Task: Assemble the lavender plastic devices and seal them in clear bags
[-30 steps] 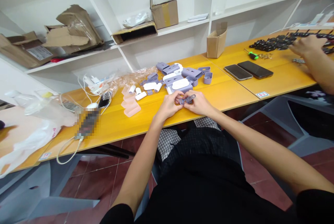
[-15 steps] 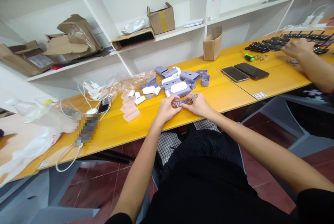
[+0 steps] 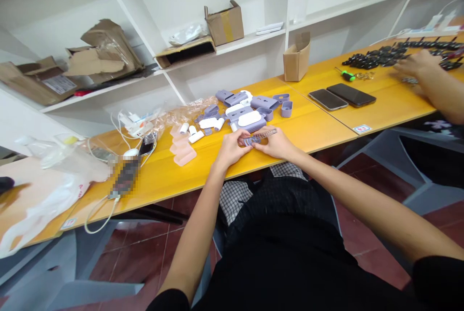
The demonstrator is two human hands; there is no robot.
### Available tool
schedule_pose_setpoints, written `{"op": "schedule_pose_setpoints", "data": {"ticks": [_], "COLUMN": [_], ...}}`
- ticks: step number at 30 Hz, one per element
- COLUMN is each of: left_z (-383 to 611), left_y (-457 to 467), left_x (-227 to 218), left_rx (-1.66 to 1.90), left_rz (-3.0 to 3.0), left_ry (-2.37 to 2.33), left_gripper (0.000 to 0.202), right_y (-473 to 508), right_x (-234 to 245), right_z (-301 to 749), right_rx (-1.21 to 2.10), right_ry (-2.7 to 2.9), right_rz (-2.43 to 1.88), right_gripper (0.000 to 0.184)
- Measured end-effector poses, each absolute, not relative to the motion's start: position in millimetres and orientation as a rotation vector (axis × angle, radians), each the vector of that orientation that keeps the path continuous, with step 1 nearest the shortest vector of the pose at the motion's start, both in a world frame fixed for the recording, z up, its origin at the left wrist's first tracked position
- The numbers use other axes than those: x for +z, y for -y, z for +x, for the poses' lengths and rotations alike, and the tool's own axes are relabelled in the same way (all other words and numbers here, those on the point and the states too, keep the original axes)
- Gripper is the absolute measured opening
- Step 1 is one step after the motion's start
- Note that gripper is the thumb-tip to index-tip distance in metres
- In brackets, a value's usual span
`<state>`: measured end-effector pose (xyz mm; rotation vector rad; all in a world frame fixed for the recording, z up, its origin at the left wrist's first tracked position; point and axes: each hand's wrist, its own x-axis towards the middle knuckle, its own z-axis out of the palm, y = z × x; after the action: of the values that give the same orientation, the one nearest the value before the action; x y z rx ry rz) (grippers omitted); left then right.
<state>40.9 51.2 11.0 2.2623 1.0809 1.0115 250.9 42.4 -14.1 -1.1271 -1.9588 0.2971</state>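
Near the front edge of the table, my left hand (image 3: 232, 148) is closed, its fingertips around a small purple-grey ribbed piece (image 3: 249, 141). A metal coil spring (image 3: 267, 133) extends from that piece toward the right. My right hand (image 3: 278, 146) pinches the spring where it meets the piece; the exact join is hidden by fingers. Just beyond my hands lie purple plastic housings (image 3: 264, 103), a white oval cover (image 3: 249, 118) and small purple cups (image 3: 286, 109).
Pink trays (image 3: 184, 157) and white cylindrical parts (image 3: 196, 136) lie to the left. Two phones (image 3: 351, 94), a green screwdriver (image 3: 348, 76) and black parts (image 3: 366, 60) are to the right, where another person's hand (image 3: 416, 65) works. A cardboard box (image 3: 296, 62) stands behind.
My hands keep their hold on the spring and the ribbed piece, with barely any movement. The view has shifted slightly, and the other person's hand has moved a little.
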Motion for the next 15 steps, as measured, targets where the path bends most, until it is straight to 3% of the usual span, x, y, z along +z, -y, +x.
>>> {"op": "schedule_pose_setpoints", "data": {"ticks": [7,15], "left_z": [42.4,43.0], "left_y": [-50.0,-47.1], "left_x": [13.4,14.1], "left_rx": [0.942,0.94], "left_rz": [2.307,2.275], "left_ry": [-1.139,-1.117], "left_gripper": [0.02,0.016], "right_y": [-43.8,-47.1], "right_x": [-12.8,-13.7], "right_z": [255.1,257.9], "right_rx": [0.433,0.599], "right_ry": [1.918,1.902], "right_rz": [-1.03,-0.895], "right_gripper": [0.043,0.02]}}
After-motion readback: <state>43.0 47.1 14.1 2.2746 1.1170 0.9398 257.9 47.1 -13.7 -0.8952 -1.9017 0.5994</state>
